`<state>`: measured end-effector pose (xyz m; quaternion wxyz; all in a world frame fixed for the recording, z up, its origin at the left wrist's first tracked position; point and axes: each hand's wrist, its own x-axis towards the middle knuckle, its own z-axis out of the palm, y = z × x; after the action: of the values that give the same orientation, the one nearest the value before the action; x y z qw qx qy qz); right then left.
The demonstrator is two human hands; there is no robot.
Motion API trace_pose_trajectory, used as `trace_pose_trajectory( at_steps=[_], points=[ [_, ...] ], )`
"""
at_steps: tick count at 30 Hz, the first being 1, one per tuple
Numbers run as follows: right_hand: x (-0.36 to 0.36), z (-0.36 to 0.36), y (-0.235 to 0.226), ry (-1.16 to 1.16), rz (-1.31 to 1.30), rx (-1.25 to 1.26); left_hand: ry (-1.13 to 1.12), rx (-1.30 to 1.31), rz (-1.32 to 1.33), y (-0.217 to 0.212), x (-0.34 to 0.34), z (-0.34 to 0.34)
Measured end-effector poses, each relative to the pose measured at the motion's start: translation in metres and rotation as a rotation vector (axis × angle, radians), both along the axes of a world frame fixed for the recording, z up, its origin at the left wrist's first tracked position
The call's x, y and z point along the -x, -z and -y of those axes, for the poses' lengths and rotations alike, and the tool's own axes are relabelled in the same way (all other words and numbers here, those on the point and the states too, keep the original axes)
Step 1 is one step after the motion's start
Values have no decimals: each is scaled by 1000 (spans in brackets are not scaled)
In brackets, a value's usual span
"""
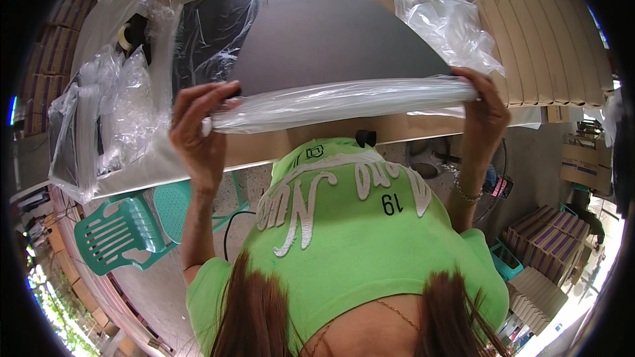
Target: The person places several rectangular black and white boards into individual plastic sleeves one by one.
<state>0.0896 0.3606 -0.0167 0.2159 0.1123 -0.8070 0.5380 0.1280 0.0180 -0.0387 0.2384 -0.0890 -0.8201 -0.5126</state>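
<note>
A dark grey flat panel (337, 46) is held level above the table, its near edge toward me. Along that near edge runs a clear plastic bag (344, 100), bunched into a long band. At the band's left end, my left hand (200, 122) pinches plastic between thumb and fingers by the panel's corner. My right hand (486, 100) grips the other end, with its fingers over the panel's right near corner. How far the plastic covers the panel's underside is hidden.
Left of the panel lies a dark panel in clear plastic (215, 30). Crumpled plastic wrapping (126, 109) and a tape roll (124, 38) are farther left. Clear bags (450, 26) and a row of cardboard pieces (539, 39) lie right. A green chair (119, 235) stands below the table's left edge.
</note>
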Motion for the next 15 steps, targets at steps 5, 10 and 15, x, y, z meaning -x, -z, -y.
trace_pose_trajectory(
  at_steps=[5, 10, 15],
  points=[
    [1, -10, -50, 54, -390, -89, -96, 64, -359, -57, 12, 4],
    [-2, -15, -67, 92, -499, -23, -211, 47, -328, -83, 4, 1],
    [-10, -15, -78, -35, -490, 58, -169, 51, -388, -97, -9, 4]
  ],
)
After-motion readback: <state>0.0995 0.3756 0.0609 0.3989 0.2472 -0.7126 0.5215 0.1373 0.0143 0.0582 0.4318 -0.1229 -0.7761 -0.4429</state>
